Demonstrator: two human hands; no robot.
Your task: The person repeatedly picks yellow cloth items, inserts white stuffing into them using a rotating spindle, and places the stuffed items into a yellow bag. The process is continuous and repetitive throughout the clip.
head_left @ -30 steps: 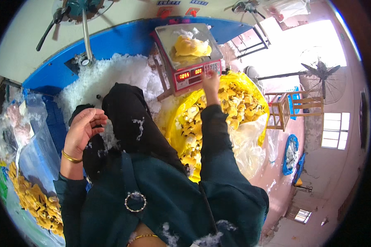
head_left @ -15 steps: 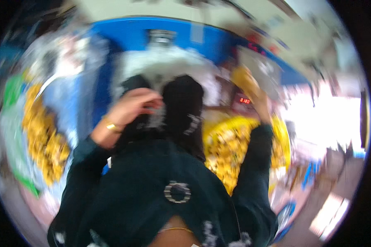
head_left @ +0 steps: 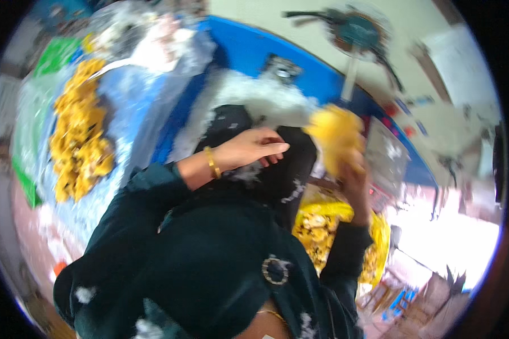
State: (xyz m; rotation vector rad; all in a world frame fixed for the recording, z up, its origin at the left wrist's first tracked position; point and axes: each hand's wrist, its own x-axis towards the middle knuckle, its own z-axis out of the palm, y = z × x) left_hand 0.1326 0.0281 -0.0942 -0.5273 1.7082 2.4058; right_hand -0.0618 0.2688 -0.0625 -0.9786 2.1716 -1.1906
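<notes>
One yellow plush (head_left: pixel 335 133) in right hand (head_left: pixel 354 174), grip closed, near scale (head_left: pixel 385 153) edge; left hand (head_left: pixel 253 148) slack, gap between.

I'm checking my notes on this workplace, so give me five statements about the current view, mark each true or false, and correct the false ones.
1. The right hand holds a yellow plush piece. True.
2. The left hand holds one too. False: nothing shows in the left hand, whose fingers are loosely bent.
3. The left hand's wrist bears a gold bracelet. True.
4. The yellow bag is on the person's left. False: the yellow bag is on the person's right.
5. White fluff lies beyond the person's dark-clothed knees. True.
</notes>
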